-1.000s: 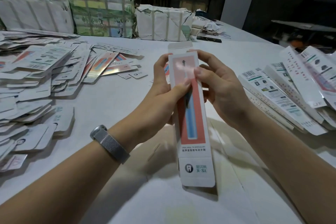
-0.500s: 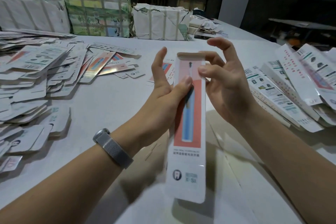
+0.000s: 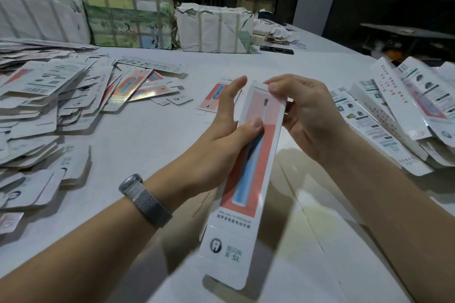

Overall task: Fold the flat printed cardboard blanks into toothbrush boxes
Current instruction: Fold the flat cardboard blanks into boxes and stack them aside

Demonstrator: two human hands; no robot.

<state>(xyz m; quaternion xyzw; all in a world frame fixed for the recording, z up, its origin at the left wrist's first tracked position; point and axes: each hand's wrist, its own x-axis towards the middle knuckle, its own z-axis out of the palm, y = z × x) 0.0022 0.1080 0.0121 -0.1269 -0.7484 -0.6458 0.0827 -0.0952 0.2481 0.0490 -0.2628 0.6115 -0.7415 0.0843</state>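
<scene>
Left thumb (image 3: 251, 126) is pressed on the printed face of the toothbrush box (image 3: 248, 179), left hand (image 3: 221, 140) gripping its side. Top flap is pinched by right hand (image 3: 302, 115) fingertips. Box is held above the table (image 3: 147, 135), between flat blanks (image 3: 49, 106) and folded boxes (image 3: 398, 115).

glossy printed cardboard box (image 3: 248, 179), metal mesh watchband (image 3: 147, 200), matt table (image 3: 152, 135)

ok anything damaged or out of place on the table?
Yes. The white paper-wrapped bundle at the table's far edge has torn wrapping, ragged at its right corner. The green printed bundle beside it is frayed along its top edge. The flat blanks on the left lie in a loose, slumped heap rather than a stack.
</scene>
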